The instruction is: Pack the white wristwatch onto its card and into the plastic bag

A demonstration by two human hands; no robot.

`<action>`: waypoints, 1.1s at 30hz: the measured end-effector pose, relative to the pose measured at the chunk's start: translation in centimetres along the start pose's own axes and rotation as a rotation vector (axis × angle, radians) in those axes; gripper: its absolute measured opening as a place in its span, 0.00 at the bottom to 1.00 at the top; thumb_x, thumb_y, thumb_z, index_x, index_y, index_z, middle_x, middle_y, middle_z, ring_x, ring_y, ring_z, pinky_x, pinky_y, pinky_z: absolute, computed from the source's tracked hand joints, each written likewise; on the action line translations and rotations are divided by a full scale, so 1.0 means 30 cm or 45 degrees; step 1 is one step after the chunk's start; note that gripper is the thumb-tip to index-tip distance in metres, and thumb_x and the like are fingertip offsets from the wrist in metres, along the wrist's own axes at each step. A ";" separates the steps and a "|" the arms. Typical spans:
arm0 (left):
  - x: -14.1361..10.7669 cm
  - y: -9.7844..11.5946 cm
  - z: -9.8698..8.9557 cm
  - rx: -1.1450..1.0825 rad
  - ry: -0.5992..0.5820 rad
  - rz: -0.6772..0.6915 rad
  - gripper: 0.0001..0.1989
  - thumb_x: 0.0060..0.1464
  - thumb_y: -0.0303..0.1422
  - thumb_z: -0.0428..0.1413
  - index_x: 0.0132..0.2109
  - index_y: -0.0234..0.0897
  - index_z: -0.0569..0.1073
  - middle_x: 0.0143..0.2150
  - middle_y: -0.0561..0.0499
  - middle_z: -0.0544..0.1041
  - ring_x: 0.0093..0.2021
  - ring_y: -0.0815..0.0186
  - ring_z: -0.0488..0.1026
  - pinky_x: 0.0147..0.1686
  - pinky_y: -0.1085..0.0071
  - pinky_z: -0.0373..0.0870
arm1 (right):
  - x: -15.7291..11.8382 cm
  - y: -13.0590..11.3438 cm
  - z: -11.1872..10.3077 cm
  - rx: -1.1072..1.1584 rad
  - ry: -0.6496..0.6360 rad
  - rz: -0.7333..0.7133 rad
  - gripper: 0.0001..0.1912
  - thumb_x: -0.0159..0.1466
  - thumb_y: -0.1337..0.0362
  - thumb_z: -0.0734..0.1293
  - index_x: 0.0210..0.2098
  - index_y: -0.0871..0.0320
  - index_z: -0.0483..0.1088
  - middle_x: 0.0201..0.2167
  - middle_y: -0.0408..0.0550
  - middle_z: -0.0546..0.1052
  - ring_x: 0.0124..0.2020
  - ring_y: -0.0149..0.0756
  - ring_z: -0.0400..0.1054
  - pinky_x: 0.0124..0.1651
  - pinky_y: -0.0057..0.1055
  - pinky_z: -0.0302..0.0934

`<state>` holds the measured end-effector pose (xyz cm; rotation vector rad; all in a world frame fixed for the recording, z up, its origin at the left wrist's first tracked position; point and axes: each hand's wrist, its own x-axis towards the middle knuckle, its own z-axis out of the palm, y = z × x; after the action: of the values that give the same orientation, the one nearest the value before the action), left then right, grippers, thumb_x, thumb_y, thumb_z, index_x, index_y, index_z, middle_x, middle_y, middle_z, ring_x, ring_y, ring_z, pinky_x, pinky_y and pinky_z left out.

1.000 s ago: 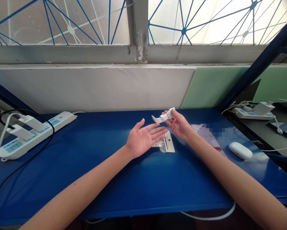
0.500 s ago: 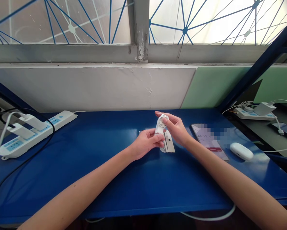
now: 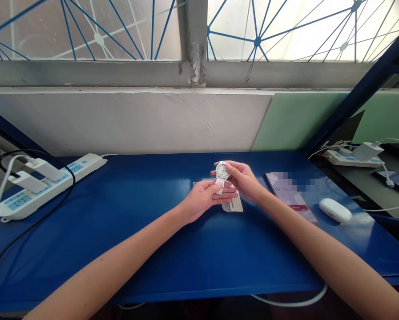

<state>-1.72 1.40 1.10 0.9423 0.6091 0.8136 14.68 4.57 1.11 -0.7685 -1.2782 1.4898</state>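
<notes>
A small white wristwatch [image 3: 222, 171] with a round pale dial stands upright between both hands above the blue table [image 3: 172, 249]. My right hand [image 3: 244, 180] pinches the watch case at the top from the right side. My left hand [image 3: 204, 198] grips the white strap below the dial with thumb and fingers. Under the hands a flat clear packet with a white card [image 3: 235, 205] lies on the table, partly hidden.
A phone [image 3: 291, 195] with a lit screen lies right of the hands, and a white earbud case [image 3: 335, 210] beyond it. A white power strip [image 3: 46, 182] with plugged chargers and a black cable sits at the left. A second strip [image 3: 351, 156] is at the far right.
My left hand, open with palm up a second ago, has closed on the watch strap. The right hand turned the watch upright and lowered it slightly toward the left hand.
</notes>
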 end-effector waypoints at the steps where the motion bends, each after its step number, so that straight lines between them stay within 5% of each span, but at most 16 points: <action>1: 0.000 0.001 0.001 0.001 0.001 0.000 0.16 0.59 0.35 0.59 0.48 0.25 0.75 0.45 0.33 0.79 0.50 0.49 0.77 0.55 0.51 0.68 | 0.000 0.000 0.001 -0.001 0.001 -0.001 0.16 0.61 0.53 0.69 0.42 0.57 0.77 0.35 0.50 0.82 0.36 0.37 0.76 0.45 0.35 0.67; 13: 0.000 -0.014 -0.013 0.163 -0.023 0.068 0.18 0.59 0.41 0.58 0.46 0.28 0.75 0.41 0.36 0.80 0.43 0.51 0.79 0.50 0.52 0.71 | 0.006 0.012 -0.001 0.035 0.005 0.005 0.16 0.59 0.52 0.71 0.41 0.57 0.78 0.35 0.49 0.81 0.36 0.37 0.76 0.46 0.34 0.67; 19: -0.019 -0.004 -0.050 0.844 0.423 0.488 0.15 0.60 0.41 0.56 0.50 0.38 0.75 0.50 0.43 0.78 0.53 0.50 0.73 0.57 0.56 0.63 | 0.026 0.016 -0.016 0.109 0.052 -0.125 0.14 0.61 0.53 0.69 0.41 0.53 0.78 0.43 0.48 0.80 0.47 0.39 0.73 0.54 0.38 0.64; 21: -0.019 -0.004 -0.075 0.973 0.452 0.595 0.15 0.59 0.38 0.56 0.52 0.41 0.75 0.52 0.44 0.76 0.57 0.49 0.69 0.61 0.58 0.58 | 0.030 0.016 -0.023 0.081 0.070 -0.131 0.15 0.62 0.51 0.68 0.42 0.52 0.77 0.44 0.47 0.80 0.49 0.39 0.72 0.54 0.37 0.64; 26: -0.001 -0.017 -0.118 1.153 0.458 0.675 0.17 0.56 0.32 0.57 0.54 0.39 0.74 0.59 0.44 0.72 0.62 0.50 0.64 0.65 0.56 0.52 | 0.015 0.014 -0.024 -0.292 0.111 -0.214 0.21 0.66 0.47 0.61 0.48 0.52 0.75 0.35 0.46 0.79 0.37 0.36 0.73 0.45 0.35 0.67; 33: -0.008 -0.024 -0.105 1.278 0.362 0.729 0.18 0.58 0.30 0.54 0.54 0.37 0.74 0.62 0.42 0.69 0.65 0.49 0.61 0.66 0.52 0.47 | -0.024 -0.001 0.015 -0.875 0.159 -0.418 0.16 0.65 0.53 0.64 0.46 0.53 0.75 0.28 0.45 0.76 0.28 0.36 0.69 0.34 0.34 0.64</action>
<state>-4.00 2.41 -0.98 1.9947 1.0544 1.1810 14.51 3.73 1.15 -1.0048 -1.7429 0.7165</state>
